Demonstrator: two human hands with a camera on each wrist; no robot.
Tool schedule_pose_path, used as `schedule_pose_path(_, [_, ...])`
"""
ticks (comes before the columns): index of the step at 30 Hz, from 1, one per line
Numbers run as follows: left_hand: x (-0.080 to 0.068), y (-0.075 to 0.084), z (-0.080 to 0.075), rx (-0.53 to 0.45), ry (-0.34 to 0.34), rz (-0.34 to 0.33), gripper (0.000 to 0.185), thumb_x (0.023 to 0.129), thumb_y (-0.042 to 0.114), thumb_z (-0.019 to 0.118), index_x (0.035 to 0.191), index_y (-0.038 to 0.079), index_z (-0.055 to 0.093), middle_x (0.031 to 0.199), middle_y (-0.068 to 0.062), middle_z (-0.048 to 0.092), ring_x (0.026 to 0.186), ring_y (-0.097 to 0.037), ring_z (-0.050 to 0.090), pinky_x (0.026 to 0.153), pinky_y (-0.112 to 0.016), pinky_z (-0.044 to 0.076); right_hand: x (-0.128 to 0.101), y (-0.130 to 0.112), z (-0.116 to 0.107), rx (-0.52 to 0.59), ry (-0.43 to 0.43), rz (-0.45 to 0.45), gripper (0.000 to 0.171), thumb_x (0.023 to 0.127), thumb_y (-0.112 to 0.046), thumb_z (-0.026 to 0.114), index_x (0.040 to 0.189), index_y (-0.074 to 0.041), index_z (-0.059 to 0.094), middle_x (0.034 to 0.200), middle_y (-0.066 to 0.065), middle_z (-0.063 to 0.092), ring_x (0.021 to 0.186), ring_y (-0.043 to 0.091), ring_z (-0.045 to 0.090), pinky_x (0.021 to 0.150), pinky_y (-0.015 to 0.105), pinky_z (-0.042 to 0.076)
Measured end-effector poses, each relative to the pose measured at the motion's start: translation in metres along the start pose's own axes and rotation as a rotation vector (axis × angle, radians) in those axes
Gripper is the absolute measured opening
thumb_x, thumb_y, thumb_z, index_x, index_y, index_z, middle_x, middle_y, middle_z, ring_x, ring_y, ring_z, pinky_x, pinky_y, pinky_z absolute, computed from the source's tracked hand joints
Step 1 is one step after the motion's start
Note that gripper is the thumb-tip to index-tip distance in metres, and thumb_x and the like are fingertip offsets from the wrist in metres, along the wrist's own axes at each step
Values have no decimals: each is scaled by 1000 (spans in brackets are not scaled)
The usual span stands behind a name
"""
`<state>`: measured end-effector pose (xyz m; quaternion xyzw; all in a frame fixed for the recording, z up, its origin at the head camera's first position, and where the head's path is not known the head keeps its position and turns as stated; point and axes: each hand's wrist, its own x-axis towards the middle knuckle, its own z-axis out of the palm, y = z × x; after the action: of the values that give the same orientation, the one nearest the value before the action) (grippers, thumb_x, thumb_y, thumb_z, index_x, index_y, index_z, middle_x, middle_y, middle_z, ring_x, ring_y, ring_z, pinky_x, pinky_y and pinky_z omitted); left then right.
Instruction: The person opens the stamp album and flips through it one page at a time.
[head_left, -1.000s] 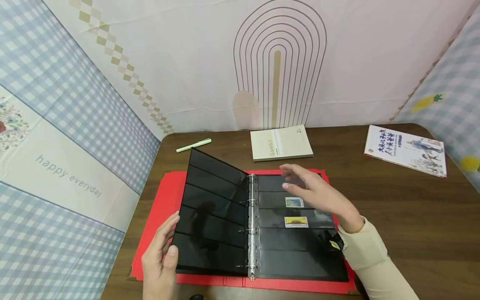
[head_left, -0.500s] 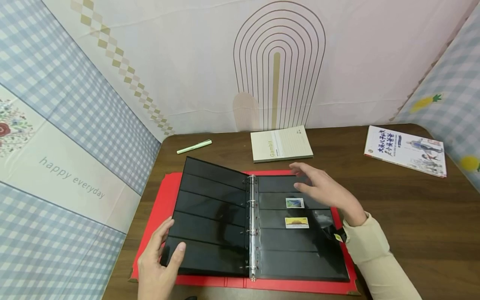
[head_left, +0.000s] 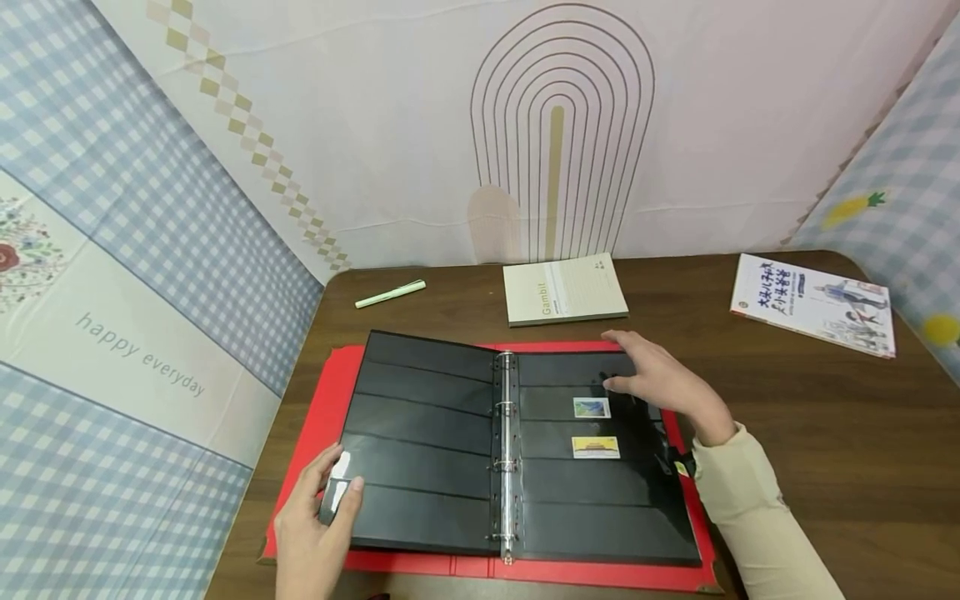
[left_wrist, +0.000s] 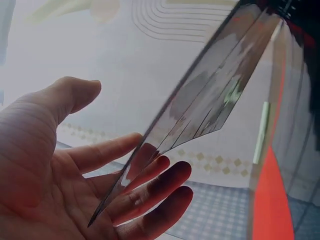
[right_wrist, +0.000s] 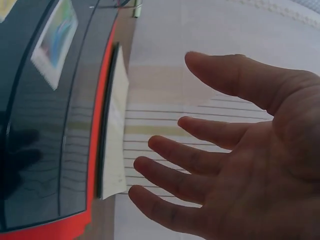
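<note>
A big red binder point(head_left: 315, 433) lies open on the brown table point(head_left: 787, 433), under both hands. The left hand point(head_left: 311, 529) holds the black page point(head_left: 420, 442) by its outer edge, thumb on top, fingers below. The right hand point(head_left: 663, 383) hovers with spread fingers just beside two small stamps point(head_left: 592, 407).

Notebook point(head_left: 565, 288) and pen point(head_left: 390, 292) crowd the album's point(head_left: 517, 454) far side.
</note>
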<state>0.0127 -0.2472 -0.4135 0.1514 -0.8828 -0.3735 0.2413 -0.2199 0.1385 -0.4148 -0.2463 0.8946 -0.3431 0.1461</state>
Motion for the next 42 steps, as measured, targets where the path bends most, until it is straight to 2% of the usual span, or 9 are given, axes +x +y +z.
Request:
schedule_pose_path(4, [1,-8,5,16,11,8,42,90,10,75,131,10,67,131,-5,67,108,-23,64,82,-12,41,2,7,2,-5,-23,30,74,91,-12,74,149,11,35,150,34,37,137,51,35,107,67,32])
schedule_pose_path(8, [2,-16,10,13,3,-19,40,91,12,76,130,7,68,130,-8,67,110,-30,65,83,-12,42,3,12,4,-8,-56,47,77,90,-12,75,149,14,32,151,36,35,138,52,34,108,67,31])
schedule_pose_path(12, [2,-21,13,25,-15,-57,40,91,14,76,130,6,67,128,-12,68,107,-33,66,86,-34,53,4,16,5,-37,-60,43,81,86,-12,79,147,16,33,149,38,35,137,54,34,107,67,32])
schedule_pose_path(14, [2,-23,15,25,-27,-75,41,92,16,75,131,6,66,126,-14,68,105,-36,67,85,-50,53,5,18,6,-55,-61,47,83,84,-10,81,146,17,34,149,40,33,137,56,31,108,67,30])
schedule_pose_path(16, [1,-26,16,21,-42,-93,41,93,16,74,131,6,65,124,-16,68,105,-39,67,85,-58,52,5,20,7,-61,-83,73,86,82,-9,81,146,18,32,152,42,26,140,58,23,109,69,25])
schedule_pose_path(20, [1,-35,19,21,-67,-114,42,91,14,75,131,4,65,122,-19,69,107,-40,66,87,-60,51,3,24,11,-52,-171,148,95,82,-11,82,151,16,24,156,45,4,144,60,4,110,72,17])
schedule_pose_path(22, [0,-39,21,18,-76,-119,44,89,13,76,130,3,65,121,-21,68,108,-42,65,89,-60,51,3,25,13,-55,-202,173,98,82,-12,83,152,16,20,156,45,-1,144,60,1,110,72,16])
schedule_pose_path(32, [1,-47,27,71,-144,-141,51,87,17,81,131,1,63,123,-27,66,112,-45,63,92,-60,50,4,27,14,-112,-188,249,113,77,-17,86,153,16,11,154,47,-5,143,61,-7,111,73,7])
schedule_pose_path(42, [4,-50,26,180,-358,-239,64,86,21,81,140,-2,55,141,-30,52,127,-53,47,96,-66,44,4,33,21,-119,-216,247,113,79,-19,87,153,18,10,155,46,-8,143,61,-6,112,72,6])
